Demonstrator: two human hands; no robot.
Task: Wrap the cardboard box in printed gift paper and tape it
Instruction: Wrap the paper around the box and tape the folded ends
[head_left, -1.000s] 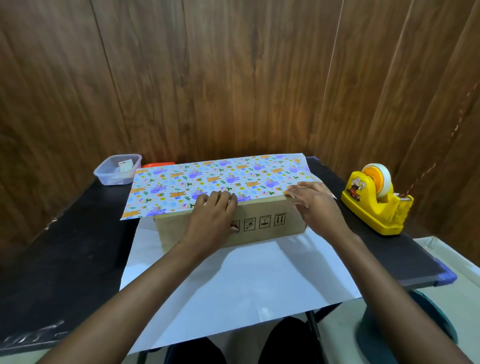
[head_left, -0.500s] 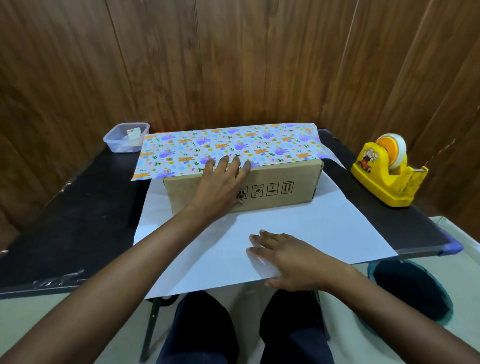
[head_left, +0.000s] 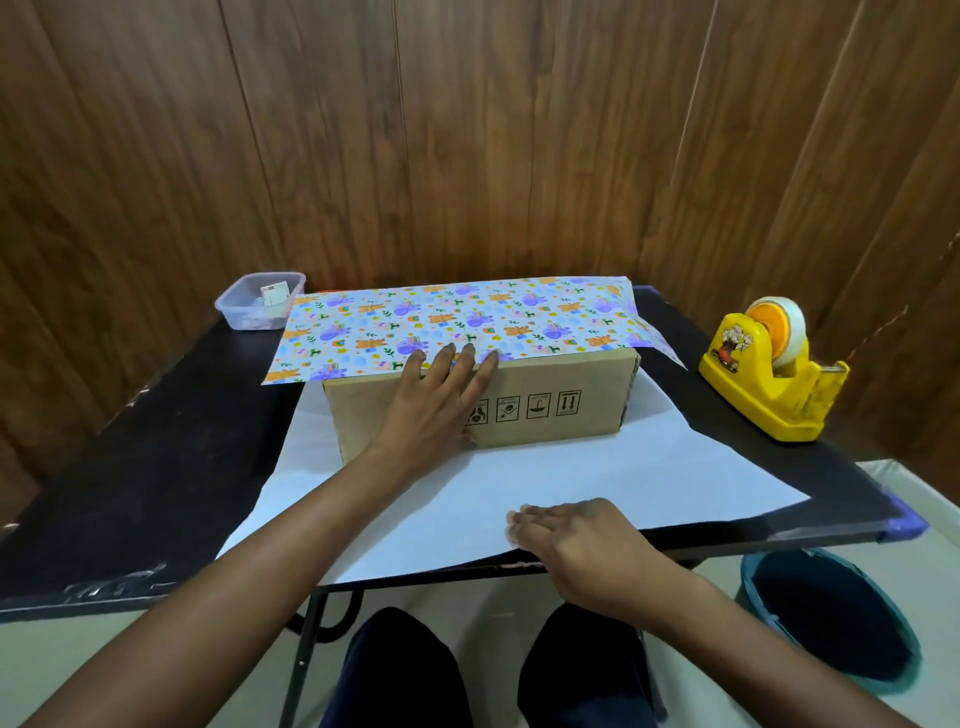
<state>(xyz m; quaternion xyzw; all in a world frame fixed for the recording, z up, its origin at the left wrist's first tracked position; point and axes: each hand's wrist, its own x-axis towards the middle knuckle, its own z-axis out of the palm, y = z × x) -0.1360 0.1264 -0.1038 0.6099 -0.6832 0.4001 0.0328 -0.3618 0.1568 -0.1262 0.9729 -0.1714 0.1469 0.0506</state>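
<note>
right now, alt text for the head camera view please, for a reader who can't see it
A person's left hand presses a flap of printed gift paper onto the top of a long brown cardboard box, while the right hand rests on the sheet's white near edge. A yellow tape dispenser stands to the right on the black table.

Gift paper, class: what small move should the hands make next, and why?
Probably the right hand lifts the near white edge of the gift paper up over the cardboard box front: the left hand pins the printed flap on top, and the front is bare.
</note>
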